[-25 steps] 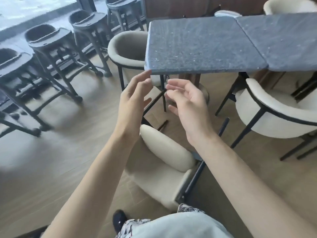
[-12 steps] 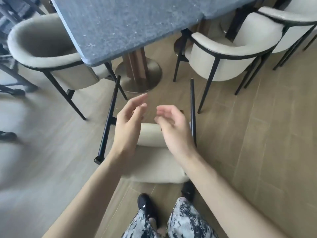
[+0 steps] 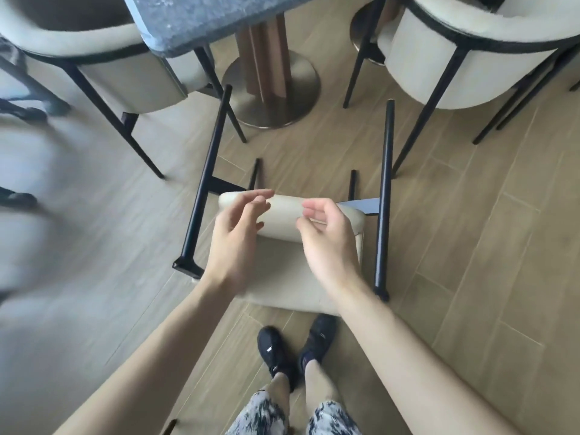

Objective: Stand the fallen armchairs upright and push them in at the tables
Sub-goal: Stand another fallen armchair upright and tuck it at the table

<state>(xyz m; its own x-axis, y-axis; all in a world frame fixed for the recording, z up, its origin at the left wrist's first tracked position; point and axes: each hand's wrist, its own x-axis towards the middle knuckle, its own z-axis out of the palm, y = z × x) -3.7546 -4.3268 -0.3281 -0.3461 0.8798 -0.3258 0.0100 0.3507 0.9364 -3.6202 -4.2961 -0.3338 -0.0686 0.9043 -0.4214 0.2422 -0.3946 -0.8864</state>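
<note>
I've leaned in over the fallen armchair [image 3: 284, 265], now lying on its back on the floor just short of the tabletop [image 3: 201, 17]. My left hand [image 3: 233, 243] and right hand [image 3: 329, 246] hover apart, fingers loose, gripping nothing; lifting comes next.

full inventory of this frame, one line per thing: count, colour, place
fallen armchair: 1, cream with black legs, on the floor at centre, legs pointing toward the table
upright armchairs: 2, cream with black frames, upper left and upper right
table: 1, dark grey speckled top, top centre, on a round metal pedestal base
floor: wood-look planks
shoes: 2, black, bottom centre
shorts: patterned black and white, bottom edge
hands: left and right, both empty, fingers loosely curled, above the fallen armchair
</note>
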